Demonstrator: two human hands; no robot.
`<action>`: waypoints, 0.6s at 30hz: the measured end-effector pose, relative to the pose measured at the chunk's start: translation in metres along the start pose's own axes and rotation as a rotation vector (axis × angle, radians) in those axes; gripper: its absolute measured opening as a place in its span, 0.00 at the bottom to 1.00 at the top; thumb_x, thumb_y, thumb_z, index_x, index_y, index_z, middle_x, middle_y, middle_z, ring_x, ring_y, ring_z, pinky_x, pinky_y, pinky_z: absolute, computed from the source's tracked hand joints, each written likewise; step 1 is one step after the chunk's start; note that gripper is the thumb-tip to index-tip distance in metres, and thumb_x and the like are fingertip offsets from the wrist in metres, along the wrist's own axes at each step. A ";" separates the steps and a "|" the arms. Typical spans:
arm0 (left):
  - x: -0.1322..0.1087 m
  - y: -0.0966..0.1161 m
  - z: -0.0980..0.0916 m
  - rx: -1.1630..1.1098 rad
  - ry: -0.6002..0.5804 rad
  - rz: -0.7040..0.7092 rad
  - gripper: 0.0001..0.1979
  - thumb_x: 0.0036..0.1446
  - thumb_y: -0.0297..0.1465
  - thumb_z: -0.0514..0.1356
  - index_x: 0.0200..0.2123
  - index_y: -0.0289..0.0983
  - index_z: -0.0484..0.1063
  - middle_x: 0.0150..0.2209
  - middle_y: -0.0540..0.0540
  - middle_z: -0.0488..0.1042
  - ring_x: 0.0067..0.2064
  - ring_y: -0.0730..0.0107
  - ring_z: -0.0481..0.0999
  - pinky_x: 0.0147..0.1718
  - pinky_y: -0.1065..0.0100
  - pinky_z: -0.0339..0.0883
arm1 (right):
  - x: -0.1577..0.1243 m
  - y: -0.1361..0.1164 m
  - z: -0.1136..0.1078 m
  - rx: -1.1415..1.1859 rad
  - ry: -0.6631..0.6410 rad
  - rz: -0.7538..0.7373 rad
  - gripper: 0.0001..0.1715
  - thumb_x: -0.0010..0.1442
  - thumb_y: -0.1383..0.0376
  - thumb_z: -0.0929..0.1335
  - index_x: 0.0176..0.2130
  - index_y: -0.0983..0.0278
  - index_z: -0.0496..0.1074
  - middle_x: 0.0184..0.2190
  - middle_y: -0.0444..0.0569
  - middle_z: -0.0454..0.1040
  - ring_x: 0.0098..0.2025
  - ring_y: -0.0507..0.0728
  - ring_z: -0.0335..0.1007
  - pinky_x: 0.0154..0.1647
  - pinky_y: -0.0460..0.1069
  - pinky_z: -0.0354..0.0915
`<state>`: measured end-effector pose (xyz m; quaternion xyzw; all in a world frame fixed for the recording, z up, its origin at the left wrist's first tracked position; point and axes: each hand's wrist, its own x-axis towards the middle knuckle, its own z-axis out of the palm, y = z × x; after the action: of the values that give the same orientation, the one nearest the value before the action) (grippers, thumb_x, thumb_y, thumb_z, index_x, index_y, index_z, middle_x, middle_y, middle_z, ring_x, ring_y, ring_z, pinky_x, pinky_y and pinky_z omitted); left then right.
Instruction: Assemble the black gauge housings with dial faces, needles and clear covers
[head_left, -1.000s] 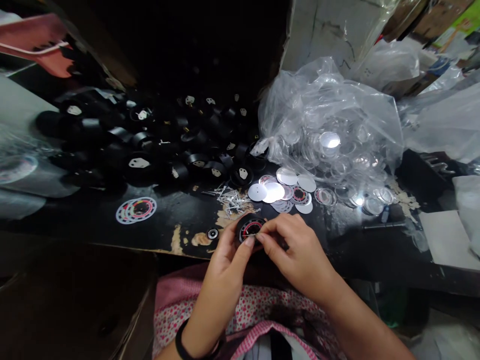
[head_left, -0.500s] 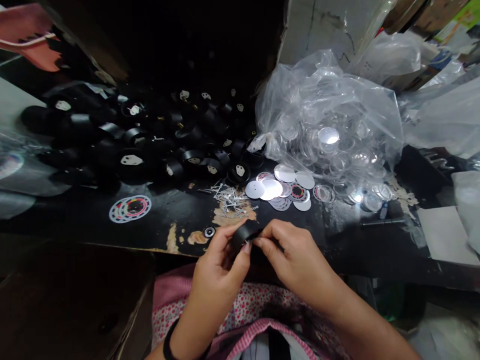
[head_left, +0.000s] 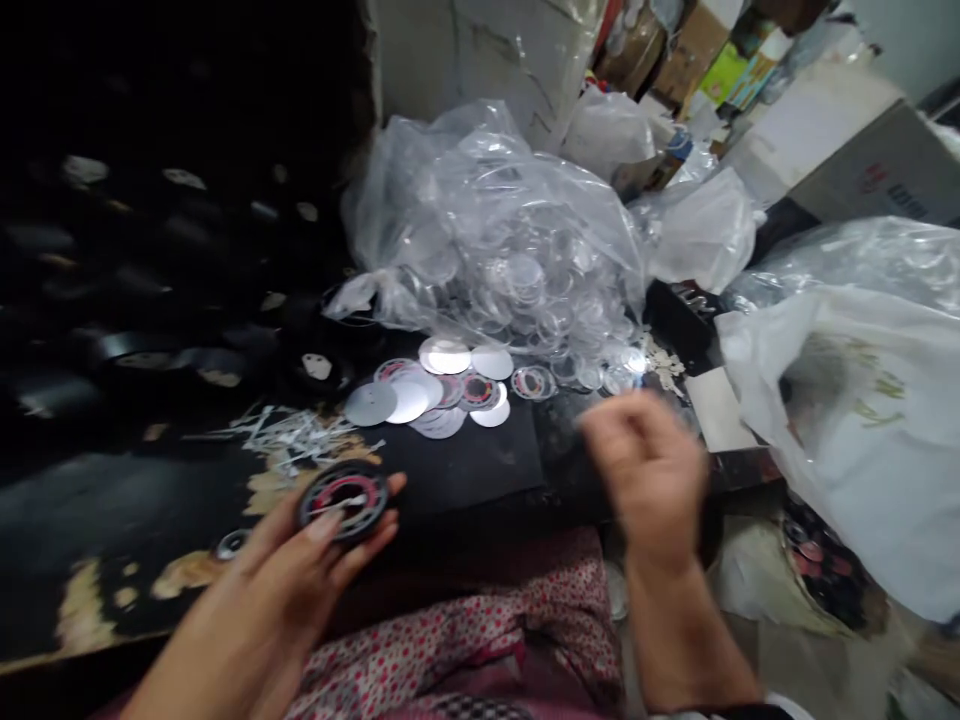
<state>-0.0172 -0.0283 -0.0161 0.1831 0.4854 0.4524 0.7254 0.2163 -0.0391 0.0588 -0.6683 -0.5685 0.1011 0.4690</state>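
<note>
My left hand is closed around a round black dial gauge with a red and grey printed face. A pale pointer lies across that face, under my thumb. My right hand is raised over the bench apart from the gauge, near the clear plastic discs. It is smeared by motion, so I cannot see whether anything is between its fingers. Beyond the gauge lie loose dial plates, some silver, some printed. A heap of thin white pointers sits just behind my left hand.
A clear plastic bag full of transparent discs stands behind the dial plates. Many black cases are piled at left. On the right are a paper square, a white bag and a cardboard box.
The view has swung to the right. My right hand has left the black case and moved right toward the clear discs. My left hand now shows the dial face turned up.
</note>
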 end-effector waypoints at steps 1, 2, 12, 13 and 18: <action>-0.001 0.001 0.008 -0.026 -0.026 -0.056 0.15 0.58 0.35 0.65 0.48 0.42 0.78 0.49 0.46 0.81 0.51 0.60 0.80 0.45 0.69 0.77 | 0.004 0.015 -0.015 -0.076 0.236 0.032 0.11 0.66 0.59 0.66 0.34 0.61 0.73 0.30 0.43 0.74 0.33 0.51 0.69 0.38 0.48 0.64; -0.002 0.002 0.017 -0.059 -0.057 -0.121 0.14 0.59 0.36 0.64 0.48 0.40 0.78 0.50 0.43 0.81 0.51 0.58 0.80 0.46 0.67 0.77 | 0.009 0.033 -0.027 -0.114 0.360 0.075 0.09 0.65 0.61 0.66 0.38 0.62 0.75 0.35 0.46 0.76 0.38 0.53 0.71 0.44 0.50 0.64; 0.003 -0.005 0.040 -0.147 -0.138 -0.326 0.13 0.62 0.35 0.62 0.44 0.33 0.79 0.48 0.35 0.81 0.48 0.54 0.81 0.53 0.56 0.72 | 0.004 0.016 0.026 0.697 -0.061 0.148 0.08 0.56 0.72 0.60 0.30 0.60 0.64 0.21 0.39 0.60 0.19 0.48 0.54 0.24 0.47 0.60; 0.003 -0.005 0.039 -0.144 -0.142 -0.323 0.13 0.61 0.36 0.63 0.44 0.34 0.79 0.48 0.35 0.81 0.48 0.54 0.81 0.53 0.56 0.72 | 0.002 0.002 0.034 0.724 -0.142 0.100 0.09 0.58 0.71 0.59 0.30 0.60 0.64 0.22 0.40 0.61 0.21 0.49 0.56 0.25 0.48 0.61; 0.006 -0.011 0.036 -0.164 -0.210 -0.280 0.09 0.57 0.35 0.66 0.40 0.38 0.81 0.43 0.43 0.82 0.44 0.61 0.82 0.47 0.63 0.74 | 0.005 -0.029 0.063 0.541 -0.488 -0.196 0.11 0.61 0.72 0.59 0.30 0.61 0.65 0.28 0.43 0.68 0.31 0.51 0.66 0.34 0.48 0.66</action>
<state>0.0203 -0.0227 -0.0108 0.1004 0.3894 0.3636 0.8403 0.1567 -0.0048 0.0481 -0.4190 -0.6774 0.3586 0.4867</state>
